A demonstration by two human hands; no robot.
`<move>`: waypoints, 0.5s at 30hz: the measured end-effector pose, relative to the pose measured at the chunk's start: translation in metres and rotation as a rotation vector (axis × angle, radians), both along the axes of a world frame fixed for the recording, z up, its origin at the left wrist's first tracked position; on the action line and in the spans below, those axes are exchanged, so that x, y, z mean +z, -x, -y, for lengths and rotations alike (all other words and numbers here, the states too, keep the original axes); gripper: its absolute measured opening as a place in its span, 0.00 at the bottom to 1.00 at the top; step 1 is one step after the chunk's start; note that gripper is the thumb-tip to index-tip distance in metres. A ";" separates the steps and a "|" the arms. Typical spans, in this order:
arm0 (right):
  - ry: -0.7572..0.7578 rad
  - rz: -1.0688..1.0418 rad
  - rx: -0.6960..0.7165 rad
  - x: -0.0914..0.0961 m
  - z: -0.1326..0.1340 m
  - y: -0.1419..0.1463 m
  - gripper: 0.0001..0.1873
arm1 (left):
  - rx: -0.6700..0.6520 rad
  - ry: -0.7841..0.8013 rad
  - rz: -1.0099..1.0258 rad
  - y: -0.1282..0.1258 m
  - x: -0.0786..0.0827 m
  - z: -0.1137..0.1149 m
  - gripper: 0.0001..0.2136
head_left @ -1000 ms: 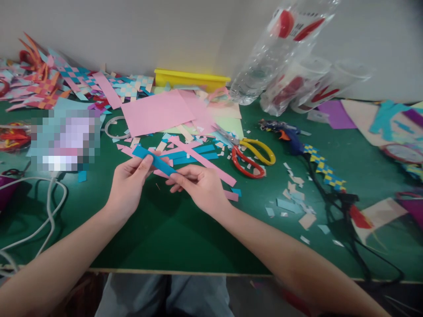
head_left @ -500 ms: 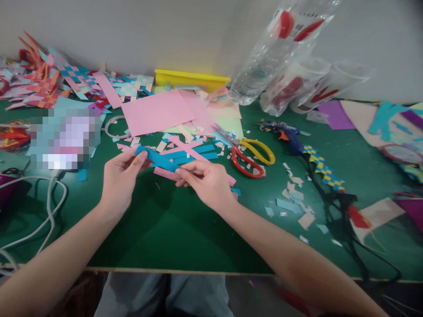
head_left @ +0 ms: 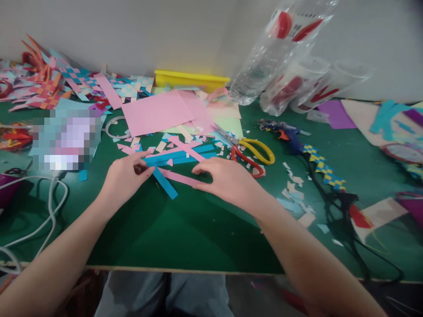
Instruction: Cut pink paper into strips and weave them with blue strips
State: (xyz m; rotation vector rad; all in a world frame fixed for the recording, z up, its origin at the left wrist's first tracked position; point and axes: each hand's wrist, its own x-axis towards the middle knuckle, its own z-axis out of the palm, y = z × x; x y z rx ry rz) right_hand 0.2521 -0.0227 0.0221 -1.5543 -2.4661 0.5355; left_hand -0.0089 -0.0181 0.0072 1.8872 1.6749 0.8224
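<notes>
My left hand (head_left: 124, 178) is closed with thumb and fingers at one end of a blue paper strip (head_left: 166, 184), which slants down to the right over the green tabletop. My right hand (head_left: 228, 180) is open, its thumb and fingers apart, beside the end of a pink paper strip (head_left: 181, 177). Between the hands, more blue strips (head_left: 180, 155) lie side by side, with another pink strip (head_left: 188, 149) crossing over them. Scissors (head_left: 257, 152) with one yellow and one red handle rest behind my right hand, partly hidden by it.
Pink sheets (head_left: 155, 112) lie at the back before a yellow tray (head_left: 191, 80). A tape roll (head_left: 115, 127) is on the left, near a white cable (head_left: 49, 211). On the right are a blue glue gun (head_left: 292, 138), paper scraps and a plastic bottle (head_left: 261, 57).
The blue strip was stretched between both hands; now my right hand has let go of it and moved right, fingers spreading. The strip's free end has dropped toward the table.
</notes>
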 end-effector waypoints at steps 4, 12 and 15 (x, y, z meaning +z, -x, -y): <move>-0.105 0.119 0.010 0.000 0.007 0.004 0.09 | -0.087 -0.280 -0.269 -0.006 -0.003 0.002 0.19; 0.029 0.192 -0.073 0.011 0.009 0.010 0.10 | -0.430 -0.407 -0.606 -0.014 -0.003 0.008 0.10; 0.083 0.172 -0.096 0.012 0.006 0.010 0.11 | -0.354 -0.453 -0.650 -0.011 -0.004 0.008 0.11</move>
